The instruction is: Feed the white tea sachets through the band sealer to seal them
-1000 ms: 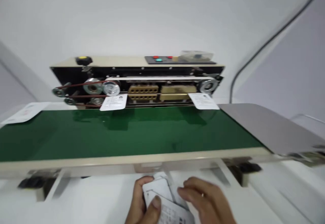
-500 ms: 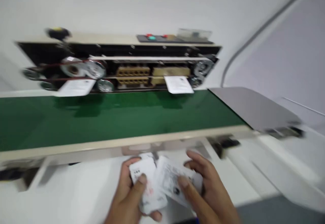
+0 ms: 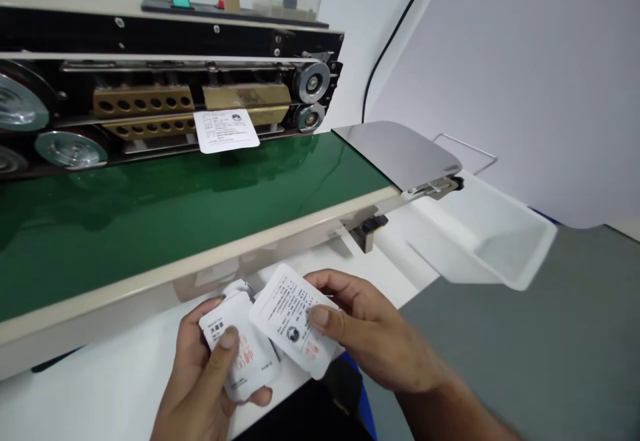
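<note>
With our left hand clamped on a stack of small white printed sachets and our right hand pinching one white sachet above the white worktop, a loose thumb could spill them.

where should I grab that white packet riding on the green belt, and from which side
Pinch the white packet by its lower edge, which lies flat and free on the green belt; come from the near, open side. Its top edge sits in the sealing bars, so that side seems blocked. Both the left hand and right hand hold packets.
</note>
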`<state>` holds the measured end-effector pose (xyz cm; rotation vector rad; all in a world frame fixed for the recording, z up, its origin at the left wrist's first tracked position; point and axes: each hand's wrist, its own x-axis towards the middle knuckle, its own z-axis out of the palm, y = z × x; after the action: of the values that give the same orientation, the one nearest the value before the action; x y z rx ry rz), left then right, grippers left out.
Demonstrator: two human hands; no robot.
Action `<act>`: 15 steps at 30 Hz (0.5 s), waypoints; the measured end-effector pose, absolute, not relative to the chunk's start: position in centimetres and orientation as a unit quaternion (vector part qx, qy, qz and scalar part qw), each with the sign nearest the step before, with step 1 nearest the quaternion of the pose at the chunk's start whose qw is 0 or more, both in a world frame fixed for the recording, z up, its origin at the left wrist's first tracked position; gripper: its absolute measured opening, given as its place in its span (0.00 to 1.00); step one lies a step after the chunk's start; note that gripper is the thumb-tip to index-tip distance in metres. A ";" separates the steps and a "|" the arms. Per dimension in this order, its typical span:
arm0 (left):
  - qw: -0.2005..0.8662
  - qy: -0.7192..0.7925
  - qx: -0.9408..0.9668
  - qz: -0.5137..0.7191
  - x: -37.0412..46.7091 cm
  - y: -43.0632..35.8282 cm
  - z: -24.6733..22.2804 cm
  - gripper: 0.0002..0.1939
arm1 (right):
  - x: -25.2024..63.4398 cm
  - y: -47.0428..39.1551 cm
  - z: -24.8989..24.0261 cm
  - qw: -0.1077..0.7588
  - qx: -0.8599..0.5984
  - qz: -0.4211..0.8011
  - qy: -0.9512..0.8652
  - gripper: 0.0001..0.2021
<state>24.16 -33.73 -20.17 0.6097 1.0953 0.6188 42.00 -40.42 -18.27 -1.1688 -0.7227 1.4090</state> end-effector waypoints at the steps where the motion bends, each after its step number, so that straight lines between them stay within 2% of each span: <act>1: 0.766 0.502 0.284 0.285 24.1 -33.7 -20.2 0.25 | 42.1 -40.4 -18.2 0.558 -0.486 0.596 -0.310 0.12; 5: 0.750 0.511 0.313 0.281 24.0 -33.7 -20.8 0.26 | 42.3 -40.6 -17.6 0.591 -0.475 0.549 -0.352 0.06; 7: 0.740 0.518 0.327 0.278 23.9 -33.8 -21.2 0.29 | 42.5 -40.6 -17.1 0.581 -0.493 0.519 -0.388 0.05; 12: 0.742 0.503 0.350 0.272 23.5 -34.2 -21.9 0.33 | 42.2 -39.4 -17.0 0.477 -0.563 0.493 -0.462 0.18; 15: 0.743 0.495 0.369 0.260 23.3 -34.3 -21.7 0.37 | 40.9 -38.6 -18.1 0.501 -0.575 0.483 -0.430 0.23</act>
<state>23.28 -34.32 -21.74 0.8084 1.0851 0.5687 40.94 -38.59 -18.06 -1.3900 -1.0383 1.1682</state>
